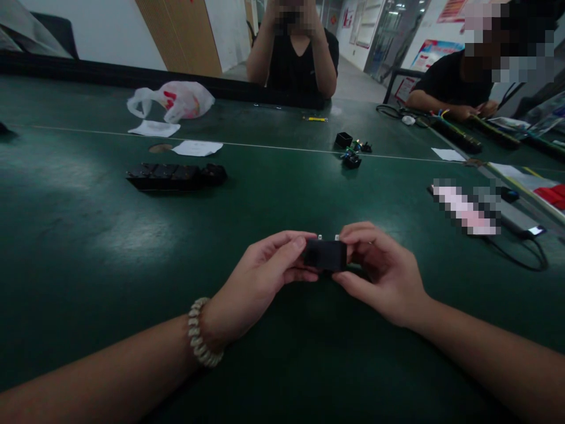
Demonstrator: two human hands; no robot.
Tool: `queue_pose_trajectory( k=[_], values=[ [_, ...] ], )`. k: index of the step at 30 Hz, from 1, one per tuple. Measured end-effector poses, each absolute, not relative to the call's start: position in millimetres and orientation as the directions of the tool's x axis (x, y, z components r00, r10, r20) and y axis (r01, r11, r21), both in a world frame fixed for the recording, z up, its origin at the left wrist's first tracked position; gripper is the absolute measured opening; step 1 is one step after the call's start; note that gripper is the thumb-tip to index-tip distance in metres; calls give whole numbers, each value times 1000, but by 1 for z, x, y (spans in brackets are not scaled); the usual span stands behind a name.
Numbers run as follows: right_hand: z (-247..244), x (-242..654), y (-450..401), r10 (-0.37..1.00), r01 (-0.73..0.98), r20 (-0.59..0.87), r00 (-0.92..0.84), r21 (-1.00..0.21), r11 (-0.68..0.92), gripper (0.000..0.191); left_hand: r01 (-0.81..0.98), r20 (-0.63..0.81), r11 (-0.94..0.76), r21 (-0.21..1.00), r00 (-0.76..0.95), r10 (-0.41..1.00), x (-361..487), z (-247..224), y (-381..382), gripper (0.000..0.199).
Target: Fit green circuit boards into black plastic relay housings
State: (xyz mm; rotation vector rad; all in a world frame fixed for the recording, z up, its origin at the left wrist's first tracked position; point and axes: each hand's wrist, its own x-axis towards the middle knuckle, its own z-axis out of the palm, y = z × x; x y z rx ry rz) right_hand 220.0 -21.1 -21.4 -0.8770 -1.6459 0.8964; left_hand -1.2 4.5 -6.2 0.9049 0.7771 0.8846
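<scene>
A black power adapter with two metal prongs pointing away from me is held just above the green table. My left hand closes on its left side, thumb on the near face and fingers behind and below. On the right end, the fingers and thumb of my right hand grip its upper and lower corners. Beyond my hands lie opened black housings with small circuit parts. A row of black blocks stands together at the left.
A white plastic bag and paper sheets lie at the far left. Phones with a black cable rest at the right. One person sits opposite; another person handles parts at the far right.
</scene>
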Motion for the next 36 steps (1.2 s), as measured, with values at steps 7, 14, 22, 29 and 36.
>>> queue_pose_trajectory(
  k=[7,14,22,29,36],
  values=[
    [-18,220,-22,730,407,634,-255,-615,676,42,-249,-185,292,924,377,907,-2,-5,4,23],
    [-14,220,-24,629,465,686,-366,-451,762,40,-227,-194,303,925,405,894,-2,-3,4,23],
    [-19,221,-25,691,429,631,-354,-547,719,64,-258,-221,331,908,377,899,-4,-3,4,26],
    [-22,219,-25,888,301,358,-287,-847,439,57,-249,-193,303,920,385,903,-4,-3,4,36],
    [-19,215,-22,934,264,260,-247,-909,323,42,-258,-168,299,919,431,887,-2,-5,6,38]
  ],
)
